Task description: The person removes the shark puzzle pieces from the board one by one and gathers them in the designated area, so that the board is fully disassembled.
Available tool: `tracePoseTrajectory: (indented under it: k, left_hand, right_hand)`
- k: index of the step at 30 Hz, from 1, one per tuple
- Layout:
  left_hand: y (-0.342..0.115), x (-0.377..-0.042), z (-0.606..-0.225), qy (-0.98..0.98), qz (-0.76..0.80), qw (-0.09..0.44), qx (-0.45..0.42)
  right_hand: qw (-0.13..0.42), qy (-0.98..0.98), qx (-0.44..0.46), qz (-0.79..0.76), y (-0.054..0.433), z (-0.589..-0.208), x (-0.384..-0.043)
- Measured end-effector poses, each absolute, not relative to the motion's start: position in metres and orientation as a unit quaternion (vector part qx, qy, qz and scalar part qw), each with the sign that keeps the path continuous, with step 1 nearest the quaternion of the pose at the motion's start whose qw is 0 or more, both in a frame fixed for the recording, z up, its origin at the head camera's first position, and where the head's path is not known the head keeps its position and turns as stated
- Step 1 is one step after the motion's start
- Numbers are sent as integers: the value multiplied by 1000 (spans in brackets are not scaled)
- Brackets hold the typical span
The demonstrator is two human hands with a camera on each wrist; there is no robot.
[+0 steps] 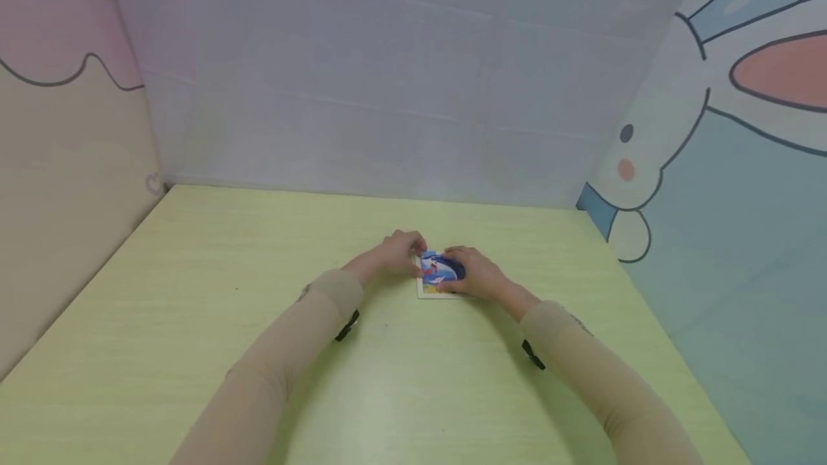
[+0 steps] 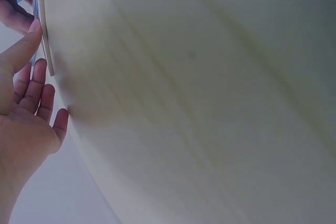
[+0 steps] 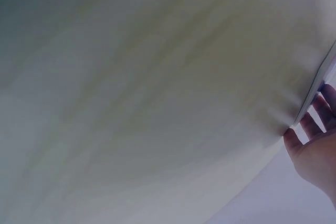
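Observation:
A small flat board [image 1: 418,291] with a pale border and a blue picture [image 1: 434,264] of a dark, whale-like sea animal lies on the table. At its left edge is my left hand [image 1: 402,251], fingers spread and softly bent. In the left wrist view the left thumb [image 2: 29,43] touches the board's edge [image 2: 46,40]. My right hand [image 1: 478,273] rests over the right part of the picture, fingers near the top and thumb near the bottom, hiding that part. The right wrist view shows the right fingers [image 3: 311,125] against the board [image 3: 317,83], largely cut off.
The pale yellow table [image 1: 194,321] extends around both arms. A whitish cloth wall [image 1: 388,92] stands behind it. A cartoon-printed panel [image 1: 743,235] borders the right side, and another printed panel [image 1: 58,163] the left. Dark straps [image 1: 347,325] show under the sleeves.

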State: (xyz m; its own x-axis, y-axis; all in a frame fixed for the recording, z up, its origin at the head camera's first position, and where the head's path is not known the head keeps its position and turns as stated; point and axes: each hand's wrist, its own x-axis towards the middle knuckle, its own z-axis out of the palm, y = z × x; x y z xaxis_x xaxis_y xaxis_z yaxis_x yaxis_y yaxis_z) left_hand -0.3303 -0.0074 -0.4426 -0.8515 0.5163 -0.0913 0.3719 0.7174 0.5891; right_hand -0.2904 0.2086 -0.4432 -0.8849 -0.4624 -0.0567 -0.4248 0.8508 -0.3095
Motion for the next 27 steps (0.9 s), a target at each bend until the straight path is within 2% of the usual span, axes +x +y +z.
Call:
tracePoseTrajectory:
  k: [19,27]
  left_hand:
    - [-8,-339,-448,895,334,117,271]
    - [-4,-339,-446,902,331,92,261]
  right_hand:
    - [47,968,-201,-142,197,-442,-289]
    - [40,970,-196,-140,199,-444,-289]
